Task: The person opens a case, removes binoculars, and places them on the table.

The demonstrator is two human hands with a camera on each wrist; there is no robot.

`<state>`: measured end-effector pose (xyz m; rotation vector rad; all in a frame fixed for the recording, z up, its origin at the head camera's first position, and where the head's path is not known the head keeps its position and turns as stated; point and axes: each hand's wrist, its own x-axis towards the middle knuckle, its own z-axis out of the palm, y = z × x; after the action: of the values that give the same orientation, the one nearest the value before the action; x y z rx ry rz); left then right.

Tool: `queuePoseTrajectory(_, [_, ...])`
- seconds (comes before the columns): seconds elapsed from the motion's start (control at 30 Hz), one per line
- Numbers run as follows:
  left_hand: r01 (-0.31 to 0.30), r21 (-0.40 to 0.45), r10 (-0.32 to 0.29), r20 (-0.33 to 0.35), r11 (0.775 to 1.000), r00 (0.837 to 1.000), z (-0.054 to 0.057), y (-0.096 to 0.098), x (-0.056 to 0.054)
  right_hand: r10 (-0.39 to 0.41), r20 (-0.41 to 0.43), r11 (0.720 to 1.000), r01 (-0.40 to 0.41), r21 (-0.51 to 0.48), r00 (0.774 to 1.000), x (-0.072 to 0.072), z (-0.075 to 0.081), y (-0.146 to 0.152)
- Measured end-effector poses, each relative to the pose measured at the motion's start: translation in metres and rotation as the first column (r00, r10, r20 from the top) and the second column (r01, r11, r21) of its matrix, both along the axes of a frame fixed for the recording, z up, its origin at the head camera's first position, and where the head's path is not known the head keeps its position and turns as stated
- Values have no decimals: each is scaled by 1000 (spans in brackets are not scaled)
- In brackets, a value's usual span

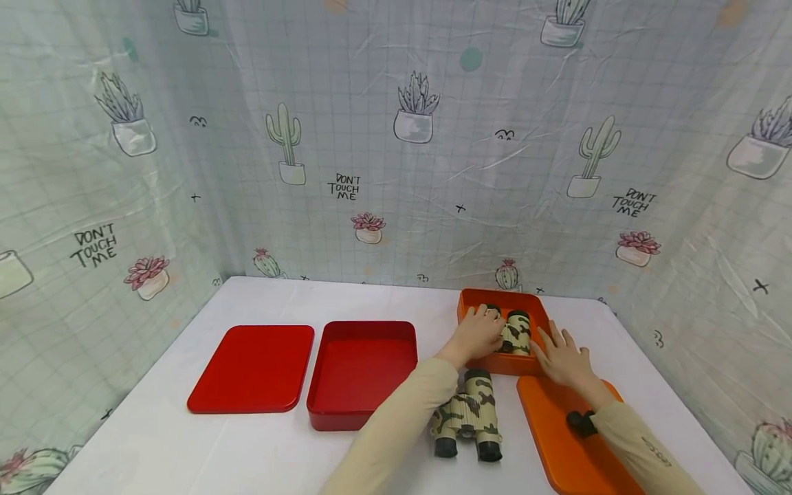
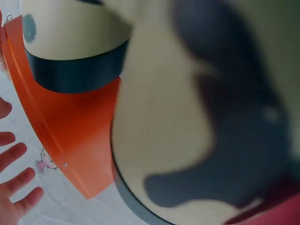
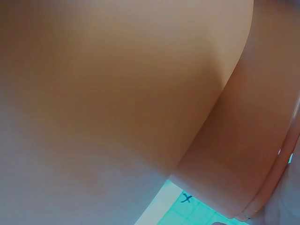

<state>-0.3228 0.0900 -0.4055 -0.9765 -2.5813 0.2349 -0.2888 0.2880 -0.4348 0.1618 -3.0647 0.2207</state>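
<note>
Camouflage-patterned binoculars (image 1: 518, 330) lie inside the orange box (image 1: 504, 363) at the back right. My left hand (image 1: 482, 335) grips their left barrel from above, hiding part of it. At the box's right wall is my right hand (image 1: 564, 357), its fingers spread and fairly straight. It holds nothing. A second pair of camouflage binoculars (image 1: 479, 409) lies on the table in front of the box, partly behind my left sleeve. In the left wrist view, a camouflage barrel (image 2: 159, 117) fills much of the frame. The right wrist view is mostly a blurred orange-brown surface (image 3: 103, 93).
An orange lid (image 1: 544, 426) lies in front of the orange box, under my right forearm. On it sits a small black object (image 1: 579, 423), partly hidden by the sleeve. Left of centre stand an open red box (image 1: 365, 364) and a flat red lid (image 1: 254, 368). Patterned curtains surround the table.
</note>
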Motion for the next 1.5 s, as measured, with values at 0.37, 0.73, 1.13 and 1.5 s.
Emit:
queuePoseTrajectory(0.37, [-52,-193,59,27,980,998,1,11,-5,2,6,1000,-2,10,1000,3,1,-3])
queuePoseTrajectory(0.73, [-131,-280,159,81,951,984,0,24,-8,-6,15,1000,6,10,1000,-1,4,-2])
queuePoseTrajectory(1.13, [-174,-258,222,168,950,961,-6,26,-12,-13,19,1000,13,-11,1000,-1,3,-4])
queuePoseTrajectory(1.5, [-173,-258,199,80,950,977,-5,25,-10,-1,3,1000,1,-13,1000,1,2,-3])
